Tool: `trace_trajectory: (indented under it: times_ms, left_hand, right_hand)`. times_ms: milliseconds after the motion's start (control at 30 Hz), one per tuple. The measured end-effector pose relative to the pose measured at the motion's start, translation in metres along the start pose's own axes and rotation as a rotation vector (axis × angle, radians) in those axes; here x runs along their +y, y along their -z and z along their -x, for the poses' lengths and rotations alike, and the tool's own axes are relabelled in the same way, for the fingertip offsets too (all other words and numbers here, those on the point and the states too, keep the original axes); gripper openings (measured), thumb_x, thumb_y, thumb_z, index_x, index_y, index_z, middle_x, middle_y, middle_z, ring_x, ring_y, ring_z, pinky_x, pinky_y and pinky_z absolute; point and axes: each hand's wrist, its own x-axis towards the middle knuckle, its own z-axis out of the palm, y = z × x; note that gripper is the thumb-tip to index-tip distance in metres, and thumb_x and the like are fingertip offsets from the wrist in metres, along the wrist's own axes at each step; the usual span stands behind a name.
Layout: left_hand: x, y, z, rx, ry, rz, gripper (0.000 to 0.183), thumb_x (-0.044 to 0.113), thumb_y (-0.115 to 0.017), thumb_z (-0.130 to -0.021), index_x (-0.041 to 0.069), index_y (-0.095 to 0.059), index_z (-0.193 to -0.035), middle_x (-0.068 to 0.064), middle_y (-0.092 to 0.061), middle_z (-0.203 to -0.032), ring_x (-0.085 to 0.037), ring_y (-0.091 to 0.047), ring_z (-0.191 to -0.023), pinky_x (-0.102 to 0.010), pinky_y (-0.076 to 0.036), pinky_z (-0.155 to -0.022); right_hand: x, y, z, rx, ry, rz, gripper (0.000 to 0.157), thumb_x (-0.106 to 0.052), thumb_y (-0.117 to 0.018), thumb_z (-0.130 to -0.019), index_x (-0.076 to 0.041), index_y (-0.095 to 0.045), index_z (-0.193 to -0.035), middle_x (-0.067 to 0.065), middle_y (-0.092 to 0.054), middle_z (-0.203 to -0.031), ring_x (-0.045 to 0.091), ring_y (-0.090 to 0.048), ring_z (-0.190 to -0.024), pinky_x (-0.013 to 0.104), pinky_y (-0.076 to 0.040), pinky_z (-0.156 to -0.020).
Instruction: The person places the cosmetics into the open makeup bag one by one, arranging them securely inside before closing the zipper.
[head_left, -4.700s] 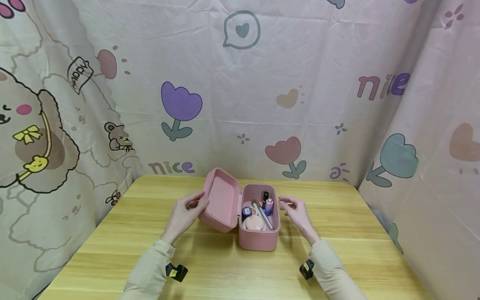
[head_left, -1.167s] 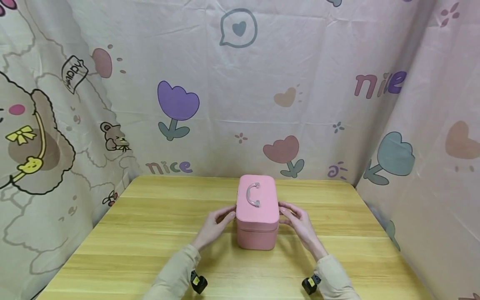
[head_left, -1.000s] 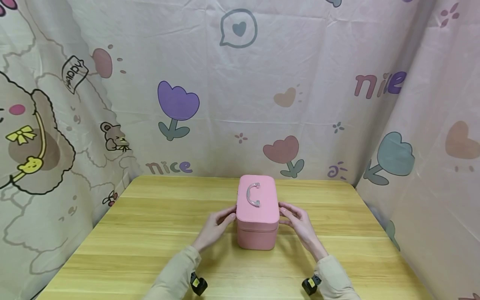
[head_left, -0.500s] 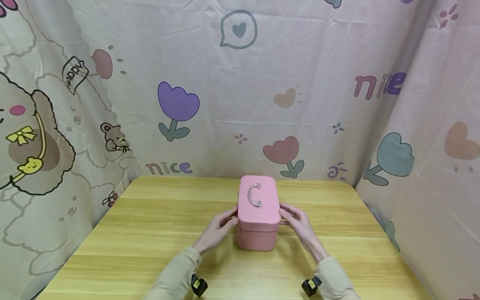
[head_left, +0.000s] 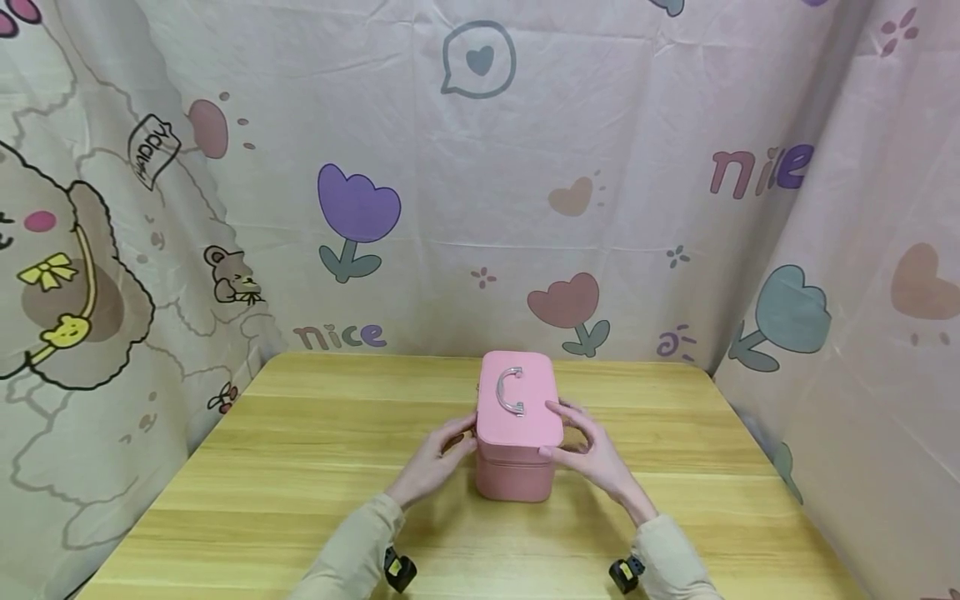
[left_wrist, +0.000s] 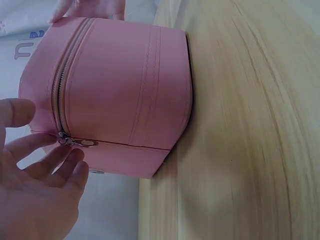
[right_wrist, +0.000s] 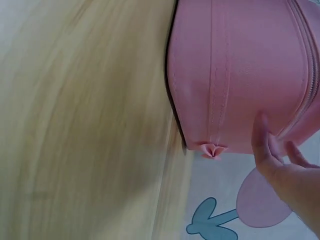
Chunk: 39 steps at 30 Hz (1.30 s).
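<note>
A pink cosmetic case [head_left: 517, 479] stands upright on the wooden table with its lid [head_left: 528, 433] down and a silver handle [head_left: 500, 390] on top. My left hand [head_left: 431, 458] is at the case's left side. In the left wrist view its fingertips [left_wrist: 77, 169] lie beside the metal zipper pull [left_wrist: 84, 143] at the corner, the thumb apart by the lid. My right hand [head_left: 600, 458] touches the lid's right edge with spread thumb and index finger; the other fingers are partly hidden behind the case. The contents are hidden under the lid.
The wooden table [head_left: 330, 408] runs back to a printed curtain [head_left: 450, 167], with more curtain on both sides. Small black cameras [head_left: 400, 570] sit on the beige sleeves [head_left: 352, 542]. A small pink tab [right_wrist: 213, 151] sticks out from the case's lower side.
The lid, earlier swung open to the left over visible cosmetics, is now down. In the last half second my right thumb and index finger moved up onto the lid's edge; the left hand stayed nearly still.
</note>
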Motion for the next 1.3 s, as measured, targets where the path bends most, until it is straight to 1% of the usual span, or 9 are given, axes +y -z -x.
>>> trace_trajectory:
  times_ms: [133, 167, 233, 333, 533, 767, 1000, 1200, 1300]
  left_hand:
    - [-0.002, -0.003, 0.001, 0.039, -0.008, -0.019, 0.044, 0.003, -0.054, -0.101, -0.008, -0.049, -0.143, -0.028, -0.049, -0.149, -0.045, -0.047, -0.139, -0.056, -0.036, -0.117]
    - [-0.002, -0.004, 0.001, 0.057, -0.009, -0.024, 0.042, 0.001, -0.054, -0.100, -0.008, -0.051, -0.142, -0.027, -0.051, -0.147, -0.045, -0.047, -0.138, -0.056, -0.036, -0.117]
    - [-0.003, -0.007, 0.001, 0.098, -0.011, -0.027, 0.040, -0.003, -0.054, -0.099, -0.008, -0.054, -0.139, -0.027, -0.054, -0.143, -0.044, -0.050, -0.135, -0.055, -0.038, -0.116]
    - [-0.002, -0.010, 0.000, 0.161, 0.002, -0.008, 0.038, -0.007, -0.056, -0.096, -0.007, -0.059, -0.134, -0.024, -0.060, -0.134, -0.043, -0.056, -0.128, -0.052, -0.041, -0.114]
    - [0.000, -0.013, -0.001, 0.216, 0.013, 0.026, 0.039, -0.011, -0.059, -0.092, -0.007, -0.061, -0.130, -0.023, -0.066, -0.121, -0.039, -0.066, -0.111, -0.047, -0.051, -0.105]
    - [-0.003, -0.013, -0.004, 0.246, 0.002, 0.017, 0.039, -0.012, -0.063, -0.089, -0.003, -0.065, -0.127, -0.019, -0.073, -0.110, -0.034, -0.070, -0.101, -0.037, -0.059, -0.094]
    - [-0.006, -0.014, -0.010, 0.280, 0.020, -0.057, 0.033, -0.009, -0.066, -0.088, -0.002, -0.068, -0.121, -0.014, -0.074, -0.096, -0.023, -0.070, -0.088, -0.026, -0.060, -0.082]
    - [-0.005, -0.014, -0.012, 0.295, 0.032, -0.127, 0.023, -0.006, -0.067, -0.089, -0.005, -0.072, -0.112, -0.017, -0.076, -0.097, -0.023, -0.072, -0.085, -0.024, -0.060, -0.078]
    - [-0.004, -0.013, -0.012, 0.293, 0.026, -0.185, 0.018, -0.005, -0.066, -0.090, -0.006, -0.074, -0.106, -0.018, -0.077, -0.096, -0.023, -0.072, -0.081, -0.024, -0.059, -0.074]
  right_hand:
    - [-0.002, -0.003, 0.000, 0.061, 0.070, 0.135, 0.071, -0.014, -0.086, -0.078, -0.010, -0.057, -0.142, 0.020, -0.032, -0.158, 0.031, -0.048, -0.137, 0.052, -0.048, -0.108]
    - [-0.002, -0.003, -0.001, 0.078, 0.081, 0.177, 0.072, -0.016, -0.088, -0.076, -0.010, -0.058, -0.141, 0.019, -0.035, -0.157, 0.039, -0.044, -0.138, 0.058, -0.044, -0.110]
    - [-0.003, -0.005, -0.001, 0.104, 0.098, 0.250, 0.073, -0.020, -0.091, -0.072, -0.012, -0.061, -0.138, 0.017, -0.038, -0.155, 0.046, -0.041, -0.140, 0.068, -0.036, -0.111]
    - [-0.004, -0.006, -0.003, 0.127, 0.133, 0.303, 0.072, -0.025, -0.093, -0.070, -0.011, -0.064, -0.134, 0.014, -0.043, -0.154, 0.045, -0.041, -0.142, 0.070, -0.034, -0.112]
    - [-0.005, -0.005, -0.005, 0.123, 0.210, 0.354, 0.072, -0.025, -0.093, -0.069, -0.007, -0.065, -0.132, 0.011, -0.055, -0.146, 0.040, -0.049, -0.138, 0.065, -0.039, -0.111]
    - [-0.008, -0.003, -0.006, 0.110, 0.199, 0.386, 0.074, -0.029, -0.093, -0.068, -0.007, -0.065, -0.132, 0.008, -0.059, -0.143, 0.034, -0.053, -0.136, 0.056, -0.039, -0.115]
    - [-0.009, -0.002, -0.006, 0.110, 0.221, 0.413, 0.072, -0.029, -0.094, -0.067, -0.006, -0.067, -0.131, 0.009, -0.061, -0.141, 0.032, -0.061, -0.127, 0.053, -0.048, -0.108]
    - [-0.009, -0.002, -0.007, 0.083, 0.203, 0.332, 0.072, -0.025, -0.093, -0.070, -0.002, -0.065, -0.132, 0.013, -0.059, -0.141, 0.033, -0.061, -0.127, 0.034, -0.051, -0.106]
    - [-0.009, -0.002, -0.008, 0.074, 0.204, 0.305, 0.072, -0.023, -0.093, -0.070, 0.000, -0.064, -0.132, 0.014, -0.058, -0.141, 0.034, -0.060, -0.129, 0.029, -0.050, -0.106]
